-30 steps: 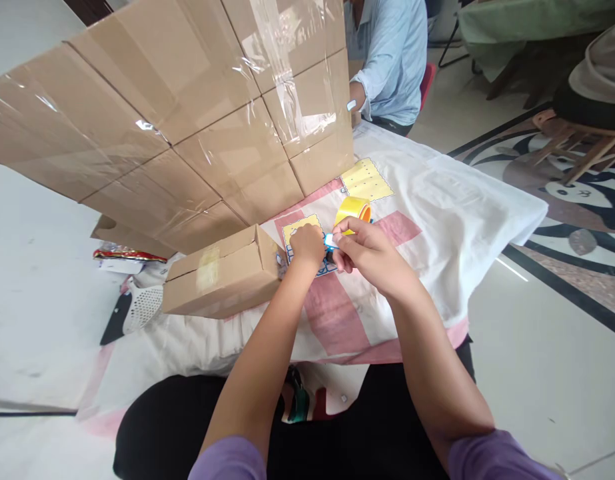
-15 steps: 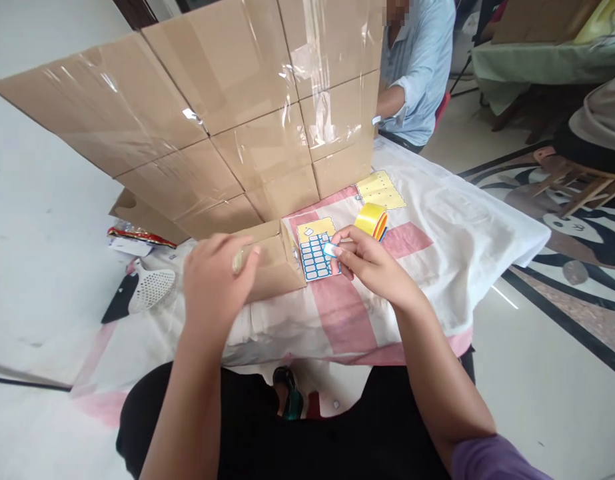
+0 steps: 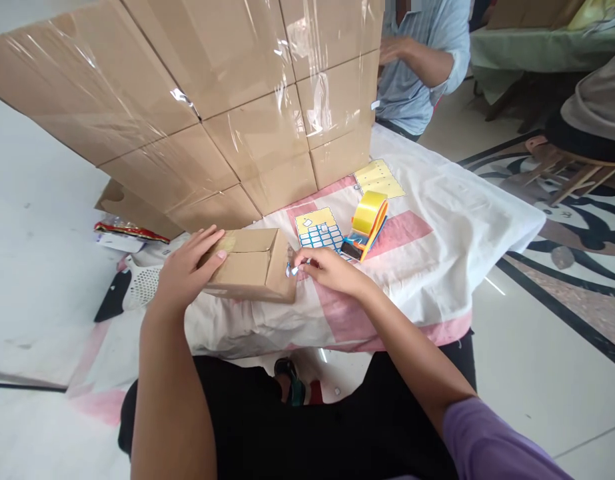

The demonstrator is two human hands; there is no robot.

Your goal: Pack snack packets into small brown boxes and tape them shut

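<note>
A small brown cardboard box [image 3: 250,267] lies on the cloth-covered table [image 3: 437,220] in front of me. My left hand [image 3: 190,270] rests flat on its top at the left end. My right hand [image 3: 324,267] pinches a small white-and-blue sticker [image 3: 293,269] against the box's right end face. Just behind my right hand lies a sheet of blue-edged stickers [image 3: 320,230] on yellow backing. A yellow tape roll in an orange dispenser [image 3: 367,220] sits to the right of that sheet.
A tall wall of taped cardboard boxes [image 3: 227,100] stands behind the small box. A second yellow sheet [image 3: 380,179] lies further back. A person in a light blue shirt [image 3: 422,60] sits beyond the table. A white slotted scoop [image 3: 137,287] lies at the left.
My left hand moved from the sticker sheet to the top of the small box. My right hand carried the peeled sticker left to the box's end face. The box turned slightly.
</note>
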